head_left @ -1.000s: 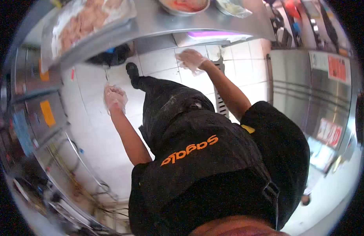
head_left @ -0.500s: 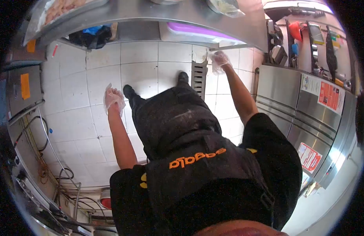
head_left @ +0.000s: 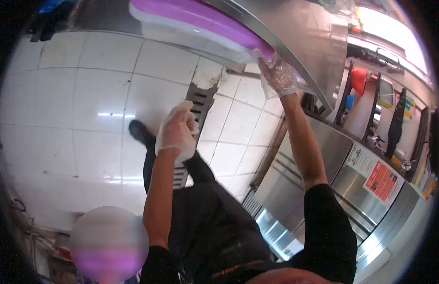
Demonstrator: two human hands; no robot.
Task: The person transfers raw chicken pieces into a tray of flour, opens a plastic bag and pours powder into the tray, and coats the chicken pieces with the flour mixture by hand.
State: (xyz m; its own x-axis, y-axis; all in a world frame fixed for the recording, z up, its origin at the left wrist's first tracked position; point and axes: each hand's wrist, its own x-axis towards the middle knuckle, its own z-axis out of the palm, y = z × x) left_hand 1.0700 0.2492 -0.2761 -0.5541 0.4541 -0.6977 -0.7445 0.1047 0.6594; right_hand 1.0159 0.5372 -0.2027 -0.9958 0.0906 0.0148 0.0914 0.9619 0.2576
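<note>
A white storage box [head_left: 167,33] with a purple lid [head_left: 200,19] sits under the steel counter [head_left: 314,52]. My right hand [head_left: 278,78], in a clear plastic glove, grips the lid at its right end, close below the counter edge. The fingertips are partly hidden there. My left hand [head_left: 177,128], also gloved, hovers over the floor drain in front of my legs. Its fingers are curled in, and nothing shows in them. It is apart from the box.
A slotted drain grate [head_left: 200,102] runs through the white tiled floor [head_left: 101,104]. To the right stand a steel refrigerator [head_left: 319,158] and wall shelves with a red container [head_left: 358,80]. Another person, blurred [head_left: 109,244], is at the lower left.
My view has turned and come nearer to the counter. My right hand has reached the purple lid and taken hold of it. My left hand has moved inward, its fingers curled.
</note>
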